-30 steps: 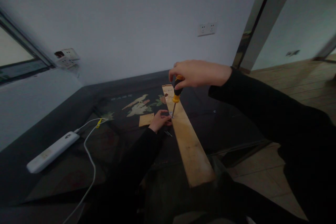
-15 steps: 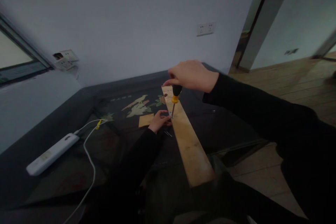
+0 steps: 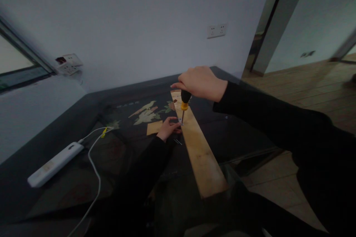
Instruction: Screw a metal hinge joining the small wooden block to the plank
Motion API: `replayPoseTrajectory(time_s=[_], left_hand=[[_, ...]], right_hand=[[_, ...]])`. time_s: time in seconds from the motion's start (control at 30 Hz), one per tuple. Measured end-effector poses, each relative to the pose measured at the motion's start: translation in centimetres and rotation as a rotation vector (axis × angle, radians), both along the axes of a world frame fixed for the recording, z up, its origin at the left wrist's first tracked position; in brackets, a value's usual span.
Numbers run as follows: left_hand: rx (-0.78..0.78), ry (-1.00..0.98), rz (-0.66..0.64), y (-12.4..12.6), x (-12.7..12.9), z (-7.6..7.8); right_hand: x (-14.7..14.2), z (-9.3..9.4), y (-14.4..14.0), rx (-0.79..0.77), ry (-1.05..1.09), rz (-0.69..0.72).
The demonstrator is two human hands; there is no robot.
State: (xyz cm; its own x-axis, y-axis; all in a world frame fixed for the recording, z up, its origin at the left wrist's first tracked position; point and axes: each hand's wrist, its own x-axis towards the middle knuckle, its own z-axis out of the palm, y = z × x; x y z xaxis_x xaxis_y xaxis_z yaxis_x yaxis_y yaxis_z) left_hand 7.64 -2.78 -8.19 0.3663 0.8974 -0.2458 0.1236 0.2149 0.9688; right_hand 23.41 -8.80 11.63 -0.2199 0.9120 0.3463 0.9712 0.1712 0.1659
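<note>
Screwdriver (image 3: 184, 104): my right hand (image 3: 202, 81) wraps its handle top, shaft near upright, tip directly below on the wooden plank (image 3: 198, 144). My left hand (image 3: 168, 128) pinches the screw (image 3: 180, 121) at the tip, at the plank's left edge.

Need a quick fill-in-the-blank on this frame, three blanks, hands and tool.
1. The right hand grips a ____ by its black-and-yellow handle.
2. The tool's tip meets the long wooden ____, beside the left hand.
3. The white power strip lies on the dark table to the person's ____.

Missing words: screwdriver; plank; left
</note>
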Motion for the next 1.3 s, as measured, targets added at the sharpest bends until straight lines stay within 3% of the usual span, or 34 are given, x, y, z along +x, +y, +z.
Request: replayPoseTrajectory(time_s=[0.3, 0.6, 0.67, 0.87, 1.3], left_hand=[[0.010, 0.006, -0.005, 0.1, -0.2, -0.1], [0.017, 0.002, -0.003, 0.0, 0.0, 0.0], [0.016, 0.013, -0.001, -0.1, 0.0, 0.1], [0.012, 0.023, -0.002, -0.1, 0.1, 0.3], [0.020, -0.004, -0.027, -0.2, -0.1, 0.1]], right_hand=[[1.8, 1.8, -0.4, -0.205, 0.016, 0.256], [0.6, -0.1, 0.0, -0.031, 0.005, 0.020], [0.9, 0.2, 0.0, -0.055, 0.025, 0.029], [2.2, 1.9, -0.4, -0.217, 0.041, 0.243], [1.6, 0.3, -0.1, -0.054, 0.035, 0.058]])
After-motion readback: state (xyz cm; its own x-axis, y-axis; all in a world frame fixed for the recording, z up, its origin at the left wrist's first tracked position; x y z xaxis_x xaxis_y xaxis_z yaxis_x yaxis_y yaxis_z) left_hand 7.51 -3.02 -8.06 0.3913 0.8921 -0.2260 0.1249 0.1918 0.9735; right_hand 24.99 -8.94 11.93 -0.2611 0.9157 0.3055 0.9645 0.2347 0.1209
